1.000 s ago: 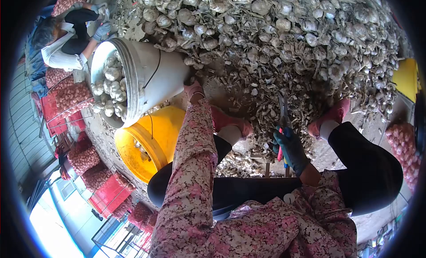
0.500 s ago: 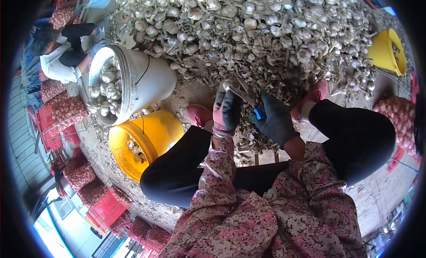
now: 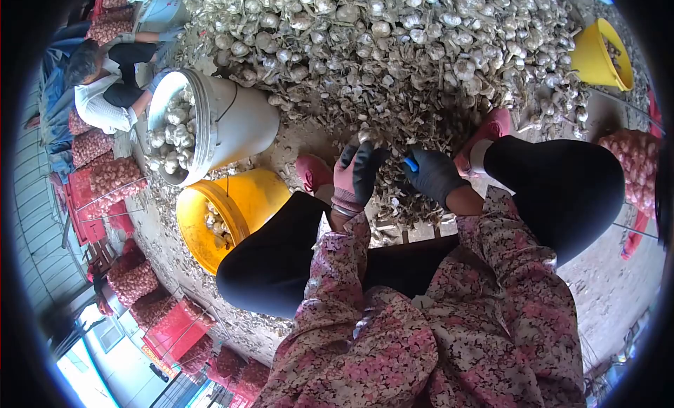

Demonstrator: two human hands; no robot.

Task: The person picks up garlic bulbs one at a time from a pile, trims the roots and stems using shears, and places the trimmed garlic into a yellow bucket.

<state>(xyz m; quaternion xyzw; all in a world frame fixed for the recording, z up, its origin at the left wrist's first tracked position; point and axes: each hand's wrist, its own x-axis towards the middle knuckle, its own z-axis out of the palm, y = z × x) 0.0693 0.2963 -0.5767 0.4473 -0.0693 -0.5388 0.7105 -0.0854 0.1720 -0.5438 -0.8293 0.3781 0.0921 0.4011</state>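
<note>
My left hand [image 3: 355, 173], in a pink and dark glove, is closed around a garlic bulb [image 3: 368, 135] that shows above the fingertips. To its right, my right hand [image 3: 437, 176], in a dark grey glove, is wrapped around blue-handled shears [image 3: 411, 164]. Only a bit of the blue handle shows now; I cannot make out the blades. Both hands are above a litter of dry garlic stalks and skins [image 3: 407, 197] between my feet. The big heap of garlic [image 3: 393, 43] spreads out in front of them.
Left of me, a white bucket [image 3: 246, 123] and a yellow bucket [image 3: 263, 197] lie tipped, both with garlic inside. Another yellow bucket [image 3: 586, 55] is at far right. A person [image 3: 105, 92] sits at upper left. Full mesh sacks [image 3: 133, 281] line the left side; one sack [image 3: 632, 162] is on the right.
The hands have drawn apart; the metal blades, visible earlier against the bulb in my left hand, have dropped out of sight. The camera view has shifted slightly.
</note>
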